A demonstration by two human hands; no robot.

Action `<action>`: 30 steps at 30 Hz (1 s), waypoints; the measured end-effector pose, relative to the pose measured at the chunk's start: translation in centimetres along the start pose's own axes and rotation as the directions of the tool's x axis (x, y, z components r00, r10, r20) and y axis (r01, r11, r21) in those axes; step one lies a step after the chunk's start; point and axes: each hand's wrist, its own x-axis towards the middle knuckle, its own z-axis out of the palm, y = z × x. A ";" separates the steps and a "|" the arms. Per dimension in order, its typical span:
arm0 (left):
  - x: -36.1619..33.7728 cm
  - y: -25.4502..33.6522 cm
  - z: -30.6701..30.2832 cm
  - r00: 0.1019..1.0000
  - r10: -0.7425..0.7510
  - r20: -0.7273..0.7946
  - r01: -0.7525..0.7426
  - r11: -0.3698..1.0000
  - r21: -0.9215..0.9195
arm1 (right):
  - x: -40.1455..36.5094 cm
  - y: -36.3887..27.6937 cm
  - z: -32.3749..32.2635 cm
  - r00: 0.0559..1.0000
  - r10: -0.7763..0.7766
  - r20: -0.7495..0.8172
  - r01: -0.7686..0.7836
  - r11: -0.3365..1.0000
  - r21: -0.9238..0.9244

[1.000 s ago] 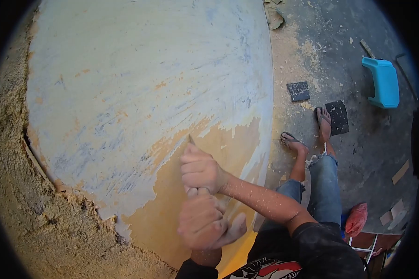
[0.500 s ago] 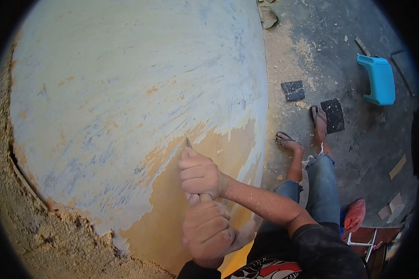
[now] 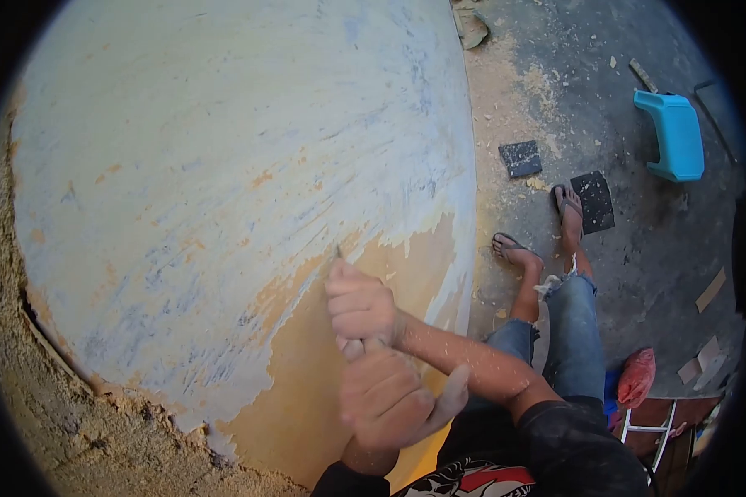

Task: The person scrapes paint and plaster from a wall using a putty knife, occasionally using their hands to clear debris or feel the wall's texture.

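Tightly, right hand [image 3: 360,306] around scraper [image 3: 338,253]

Soft, even daylight — pale hull [image 3: 224,166] brightly, flatly lit. Fisheye bends hull's edges; black vignette rings it. Left hand [image 3: 389,402] at hull's lower edge slightly motion-blurred — rest sharp.

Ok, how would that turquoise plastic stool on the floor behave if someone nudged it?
The turquoise plastic stool looks moulded and hollow, so probably light and rigid. On the dusty concrete floor it would likely slide rather than roll. Its low, broad shape suggests it would not tip easily.
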 end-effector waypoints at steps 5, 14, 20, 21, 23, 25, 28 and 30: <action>-0.3 -1.1 0.8 0.999 -0.031 0.023 0.026 0.982 0.185 | -2.4 0.8 0.5 0.997 0.069 0.033 -0.063 0.983 -0.171; 1.3 -3.3 3.5 0.997 0.011 0.071 -0.026 0.976 0.216 | -2.2 3.6 -4.7 0.984 0.164 0.071 -0.148 0.969 -0.198; 0.1 -5.8 9.2 0.905 0.277 -0.323 -0.319 0.944 -0.084 | -4.4 -1.0 -10.1 0.857 0.514 0.023 -0.445 0.764 -0.468; -0.3 -4.7 10.0 0.895 0.245 -0.373 -0.324 0.931 -0.168 | -2.7 -3.7 -11.8 0.785 0.616 -0.069 -0.567 0.668 -0.481; -1.5 -2.7 12.4 0.871 0.251 -0.422 -0.347 0.923 -0.168 | -0.8 -8.1 -14.1 0.710 0.690 -0.142 -0.654 0.570 -0.497; -1.6 -0.3 13.2 0.862 0.258 -0.437 -0.373 0.906 -0.201 | -0.1 -11.6 -16.3 0.213 0.973 0.094 -0.957 0.227 -0.182; -1.9 -1.0 14.6 0.878 0.238 -0.416 -0.365 0.894 -0.259 | 0.3 -12.1 -17.3 -0.134 0.959 0.251 -0.988 -0.150 0.045; -2.5 -1.0 15.4 0.889 0.212 -0.405 -0.332 0.909 -0.252 | 0.7 -12.1 -17.2 -0.270 0.920 0.285 -0.879 -0.356 0.316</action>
